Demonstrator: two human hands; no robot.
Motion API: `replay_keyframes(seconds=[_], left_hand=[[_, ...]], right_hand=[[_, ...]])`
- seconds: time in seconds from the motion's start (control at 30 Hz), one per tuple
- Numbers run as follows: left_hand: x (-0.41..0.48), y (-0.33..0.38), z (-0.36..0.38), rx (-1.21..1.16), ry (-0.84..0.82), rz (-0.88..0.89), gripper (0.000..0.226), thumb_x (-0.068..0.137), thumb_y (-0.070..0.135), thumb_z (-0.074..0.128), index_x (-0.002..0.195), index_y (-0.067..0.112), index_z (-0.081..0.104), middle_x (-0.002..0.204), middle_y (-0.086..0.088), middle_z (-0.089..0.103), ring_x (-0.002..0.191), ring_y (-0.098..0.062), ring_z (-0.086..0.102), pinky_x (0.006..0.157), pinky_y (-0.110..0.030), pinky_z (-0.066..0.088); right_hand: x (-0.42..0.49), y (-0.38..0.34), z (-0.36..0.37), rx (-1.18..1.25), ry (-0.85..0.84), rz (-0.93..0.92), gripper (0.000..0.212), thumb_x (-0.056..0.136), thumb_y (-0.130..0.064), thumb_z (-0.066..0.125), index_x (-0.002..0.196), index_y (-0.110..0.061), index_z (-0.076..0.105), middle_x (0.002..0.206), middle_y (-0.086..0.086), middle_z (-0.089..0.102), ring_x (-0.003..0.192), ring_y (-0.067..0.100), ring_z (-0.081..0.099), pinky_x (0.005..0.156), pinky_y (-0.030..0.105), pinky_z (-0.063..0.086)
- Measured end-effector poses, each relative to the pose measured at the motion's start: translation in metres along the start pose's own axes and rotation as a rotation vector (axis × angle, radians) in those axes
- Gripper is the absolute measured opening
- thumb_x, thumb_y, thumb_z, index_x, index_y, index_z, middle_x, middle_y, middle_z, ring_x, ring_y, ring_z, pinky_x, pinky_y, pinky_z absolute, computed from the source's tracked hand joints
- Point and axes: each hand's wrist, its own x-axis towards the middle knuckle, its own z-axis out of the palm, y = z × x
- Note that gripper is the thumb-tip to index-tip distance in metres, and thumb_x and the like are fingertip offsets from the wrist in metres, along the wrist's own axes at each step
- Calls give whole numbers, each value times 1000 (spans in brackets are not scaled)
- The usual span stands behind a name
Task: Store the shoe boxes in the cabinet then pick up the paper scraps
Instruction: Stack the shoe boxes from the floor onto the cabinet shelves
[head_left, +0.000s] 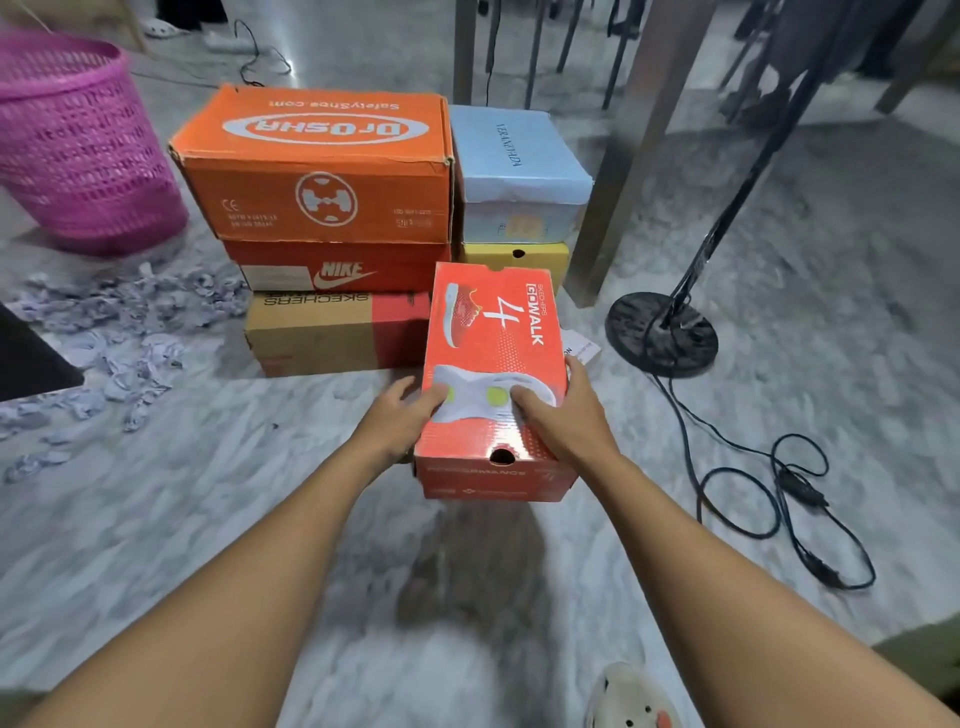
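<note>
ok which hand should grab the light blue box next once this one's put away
Probably the right hand: the light blue box tops the right-hand stack, on the yellow box, straight ahead of that arm. The left hand sits nearer the orange stack.

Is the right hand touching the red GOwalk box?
Touching. The head view shows the right hand lying on the lid of the red GOwalk box, fingers spread over its edge.
</note>
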Motion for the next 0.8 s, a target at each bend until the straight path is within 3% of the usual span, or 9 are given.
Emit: replay_keyframes(seconds=[0.13, 0.2, 0.3, 0.37, 0.5, 0.6, 0.7, 0.77, 0.8], left_hand=[[-10, 2, -2, 52, 34, 130, 41, 90, 42, 64, 128, 30, 54, 116, 9, 66, 99, -9, 66, 77, -23, 53], [-20, 0, -10, 43, 44, 140, 46, 90, 42, 64, 132, 31, 49, 118, 9, 65, 98, -8, 65, 75, -20, 53], [-40, -11, -25, 30, 162, 95, 54, 84, 53, 65, 132, 40, 44, 119, 13, 65, 101, -10, 65, 89, -36, 56], [-58, -20, -36, 21, 296, 66, 55, 77, 59, 63, 127, 47, 44, 114, 19, 66, 102, -11, 65, 94, -38, 53], [-91, -35, -62, -9, 553, -15, 60, 81, 56, 62, 136, 48, 38, 121, 18, 64, 109, -15, 62, 95, -34, 48], [-113, -48, -87, -65, 693, -101, 78, 74, 66, 57, 144, 51, 26, 134, 15, 58, 118, -19, 58, 102, -40, 46], [-135, -61, -112, -148, 811, -138, 80, 70, 68, 55, 143, 51, 28, 134, 15, 58, 118, -19, 58, 103, -43, 46], [-148, -69, -126, -203, 864, -161, 82, 72, 66, 57, 146, 48, 26, 137, 15, 55, 120, -19, 56, 105, -44, 45], [-155, -72, -132, -240, 894, -178, 85, 70, 68, 57, 146, 47, 26, 138, 14, 55, 120, -19, 57, 105, -44, 45]], right_hand=[[-3, -8, 8, -24, -38, -104, 60, 77, -48, 72, 127, -31, 44, 120, -9, 61, 107, 15, 61, 90, 39, 53], [-5, -19, 11, -29, -90, -158, 57, 79, -46, 73, 126, -32, 44, 117, -12, 59, 106, 13, 59, 88, 34, 50], [-6, -36, 21, -44, -221, -222, 65, 83, -42, 75, 137, -28, 41, 114, -14, 50, 101, 7, 52, 84, 23, 41], [-8, -50, 33, -44, -297, -262, 69, 83, -35, 76, 140, -22, 41, 113, -14, 50, 100, 5, 50, 81, 16, 35], [-8, -81, 71, -46, -450, -344, 71, 80, -32, 79, 141, -18, 44, 122, -7, 54, 108, 9, 52, 90, 24, 38], [-13, -113, 103, -65, -622, -407, 73, 77, -34, 82, 139, -17, 48, 129, -2, 60, 111, 15, 60, 96, 32, 46], [-22, -143, 134, -75, -819, -486, 62, 72, -35, 86, 126, -21, 59, 114, -9, 69, 99, 11, 68, 94, 35, 53], [-28, -158, 157, -74, -922, -508, 71, 68, -37, 89, 130, -20, 59, 110, -9, 72, 98, 11, 69, 92, 38, 56], [-32, -165, 167, -55, -975, -500, 74, 70, -31, 89, 135, -18, 56, 109, -10, 70, 96, 9, 68, 88, 31, 58]])
